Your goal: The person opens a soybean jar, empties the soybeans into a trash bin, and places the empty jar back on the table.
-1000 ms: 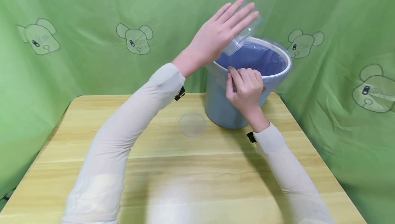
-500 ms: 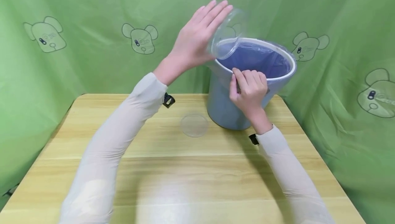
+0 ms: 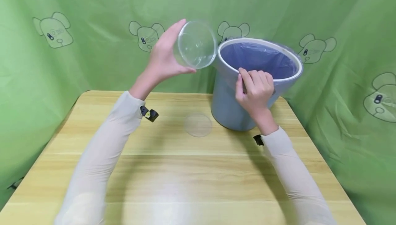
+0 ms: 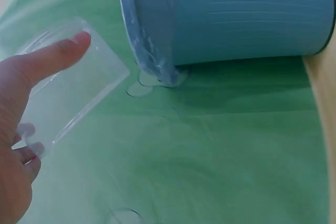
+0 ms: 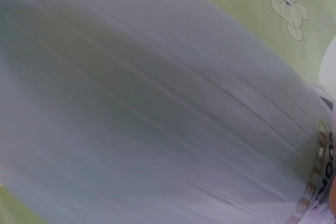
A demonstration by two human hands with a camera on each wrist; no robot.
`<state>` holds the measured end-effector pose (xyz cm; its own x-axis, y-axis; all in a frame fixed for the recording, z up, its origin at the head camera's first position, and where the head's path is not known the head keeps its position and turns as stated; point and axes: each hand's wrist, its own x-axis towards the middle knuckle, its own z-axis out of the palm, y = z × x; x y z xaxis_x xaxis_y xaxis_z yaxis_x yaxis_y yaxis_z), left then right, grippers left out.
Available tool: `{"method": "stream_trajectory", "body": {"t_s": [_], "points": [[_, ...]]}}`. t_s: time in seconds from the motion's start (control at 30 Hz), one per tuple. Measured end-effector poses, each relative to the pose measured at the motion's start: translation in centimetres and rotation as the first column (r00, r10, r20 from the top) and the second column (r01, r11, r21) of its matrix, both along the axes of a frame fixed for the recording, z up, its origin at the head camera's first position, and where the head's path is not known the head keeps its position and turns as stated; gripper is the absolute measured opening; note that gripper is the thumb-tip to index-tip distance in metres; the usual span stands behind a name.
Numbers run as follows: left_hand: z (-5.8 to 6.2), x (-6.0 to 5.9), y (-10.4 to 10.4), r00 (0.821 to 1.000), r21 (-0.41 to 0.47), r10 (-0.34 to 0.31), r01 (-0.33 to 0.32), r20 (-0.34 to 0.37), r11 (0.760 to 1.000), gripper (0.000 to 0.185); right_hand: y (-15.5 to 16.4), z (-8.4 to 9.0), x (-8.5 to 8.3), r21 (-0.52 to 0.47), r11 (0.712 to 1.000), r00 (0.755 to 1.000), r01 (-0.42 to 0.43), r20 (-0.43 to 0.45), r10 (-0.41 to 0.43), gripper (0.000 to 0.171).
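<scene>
The left hand (image 3: 164, 61) is raised above the back half of the table (image 3: 173, 170), forearm sloping up from the sleeve, fingers and thumb curled round a clear plastic cup (image 3: 195, 44). The cup lies on its side in the air, its open mouth turned toward the camera, just beside the rim of the bin (image 3: 229, 111) without touching it. In the left wrist view the thumb (image 4: 58, 51) lies along the cup's wall and the fingertips show through the plastic.

The right hand (image 3: 255, 92) is at the near side of the bin's rim, fingers bent over the edge and gripping it together with the bag (image 3: 256, 60) lining it; the bin tips toward the person, mouth open to view.

The right wrist view is filled by the blurred grey-blue wall of the bin, with part of a printed label at its lower right corner, too cut off to read. Only a sliver of that hand shows there. The bottom of the bin's inside is hidden behind its own rim in the head view.

A clear round lid (image 3: 198, 124) lies flat on the table just left of the bin's base, near the back edge, faint against the wood. Green cloth (image 3: 77, 8) printed with cartoon bears hangs behind and at both sides of the table.
</scene>
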<state>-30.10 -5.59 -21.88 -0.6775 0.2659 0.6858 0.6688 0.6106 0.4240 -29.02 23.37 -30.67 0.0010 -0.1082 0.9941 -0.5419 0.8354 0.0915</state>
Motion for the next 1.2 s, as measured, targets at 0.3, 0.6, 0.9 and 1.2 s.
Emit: {"method": "stream_trajectory", "body": {"t_s": [0.3,0.6,0.9,1.2], "points": [[-4.8,-0.5,-2.4,0.959,0.265,-0.103,0.031,0.263,0.964,0.128,1.0,0.2,0.3,0.003,1.000,0.999,0.009,0.031,-0.009,0.020],[-8.8,0.9,-4.2,0.866,0.335,-0.241,0.092,0.438,0.938,0.114,1.5,0.6,0.9,0.003,1.000,0.997,0.008,0.077,-0.008,0.022],[-15.7,-1.3,-6.3,0.774,0.389,-0.294,0.068,0.560,0.919,0.115,1.4,1.1,1.2,0.011,1.000,0.994,-0.014,0.109,0.013,0.023],[-18.5,-1.0,-6.7,0.711,0.360,-0.278,0.038,0.646,0.932,0.121,1.6,1.3,1.5,0.033,0.999,0.990,-0.004,0.140,0.000,0.025]]}}
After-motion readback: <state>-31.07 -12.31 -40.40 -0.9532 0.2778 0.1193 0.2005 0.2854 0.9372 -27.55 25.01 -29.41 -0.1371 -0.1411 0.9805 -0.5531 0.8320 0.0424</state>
